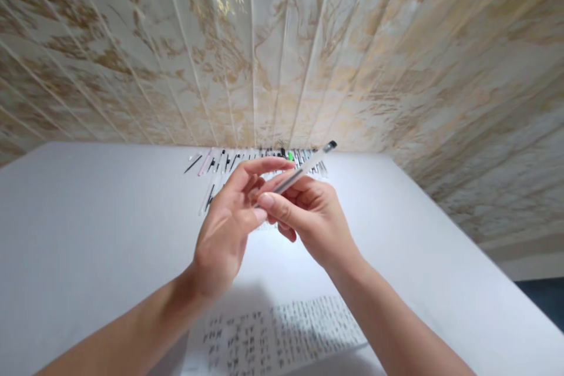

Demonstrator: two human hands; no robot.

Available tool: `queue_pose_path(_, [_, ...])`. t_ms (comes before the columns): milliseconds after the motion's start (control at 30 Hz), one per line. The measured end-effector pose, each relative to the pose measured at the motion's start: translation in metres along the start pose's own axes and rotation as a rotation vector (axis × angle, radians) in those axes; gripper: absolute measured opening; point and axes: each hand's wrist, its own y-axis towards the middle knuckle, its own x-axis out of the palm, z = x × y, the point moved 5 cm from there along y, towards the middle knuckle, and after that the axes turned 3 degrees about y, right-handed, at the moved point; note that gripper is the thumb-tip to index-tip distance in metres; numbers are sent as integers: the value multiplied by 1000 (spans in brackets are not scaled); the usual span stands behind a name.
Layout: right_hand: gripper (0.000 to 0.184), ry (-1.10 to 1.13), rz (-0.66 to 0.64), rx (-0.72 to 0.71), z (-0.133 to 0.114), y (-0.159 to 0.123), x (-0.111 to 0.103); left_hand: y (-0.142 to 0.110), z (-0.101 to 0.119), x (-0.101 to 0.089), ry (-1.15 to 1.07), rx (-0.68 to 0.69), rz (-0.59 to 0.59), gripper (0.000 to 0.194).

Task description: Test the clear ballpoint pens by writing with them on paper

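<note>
Above the table, my right hand grips a slim clear gel pen between thumb and fingers. The pen slants up to the right, with its dark end at the top and a dark refill line inside the barrel. My left hand meets the pen's lower end, thumb and fingers closing around it while the index finger reaches out above. Fingers cover that lower end, so its tip is hidden.
Many pens lie in a row along the back of the white table, a green piece among them. A handwritten sheet of paper rests at the front. Behind the table hangs a pleated gold-patterned curtain.
</note>
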Motion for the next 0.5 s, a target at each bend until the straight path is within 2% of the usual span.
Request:
queue_pose_path(67, [18, 13, -5, -14, 0, 1, 1, 3, 3, 0, -22, 73, 155, 28])
queue_pose_path(133, [15, 50, -7, -20, 4, 2, 1, 5, 9, 1, -21, 141, 309, 35])
queue_pose_path(200, [14, 84, 5, -29, 7, 6, -1, 11, 11, 6, -28, 145, 363, 39])
queue_pose_path(300, [12, 131, 21, -112, -9, 16, -11, 26, 4, 14, -110, 54, 349, 46])
queue_pose_path(367, [16, 170, 86, -235, -41, 25, -26, 33, -8, 14, -159, -18, 336, 53])
queue_pose_path(433, [46, 169, 177, -377, -80, 35, -48, 31, -26, 10, -115, -119, 267, 49])
queue_pose_path(467, [56, 103, 188, -421, -97, 40, -59, 25, -35, 7, -45, -179, 206, 42])
queue_pose_path(500, [57, 15, 204, -474, -112, 46, -73, 16, -46, 3, 62, -247, 124, 33])
